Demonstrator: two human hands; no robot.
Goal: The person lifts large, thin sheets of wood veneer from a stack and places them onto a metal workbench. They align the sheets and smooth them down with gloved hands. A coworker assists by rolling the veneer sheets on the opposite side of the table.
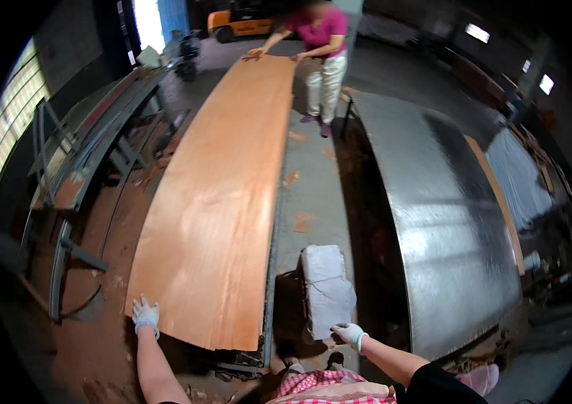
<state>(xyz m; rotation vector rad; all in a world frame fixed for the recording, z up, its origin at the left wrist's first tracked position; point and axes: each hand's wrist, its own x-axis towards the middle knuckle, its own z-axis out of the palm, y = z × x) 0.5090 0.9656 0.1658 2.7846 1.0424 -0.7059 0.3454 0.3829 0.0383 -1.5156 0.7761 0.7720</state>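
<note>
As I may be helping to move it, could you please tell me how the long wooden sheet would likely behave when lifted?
The wooden sheet would probably flex, as its near edge looks thin. It is likely light for its size, given that thinness, yet perhaps awkward, being far longer than wide. Its smooth-looking face may slip under the gloved left hand.

This is a woodworking workshop or factory hall, shown by the orange forklift [251,27] at the back, long wood sheet [208,202], shiny grey-topped table [444,232] and scrap-littered floor [87,343].
</note>
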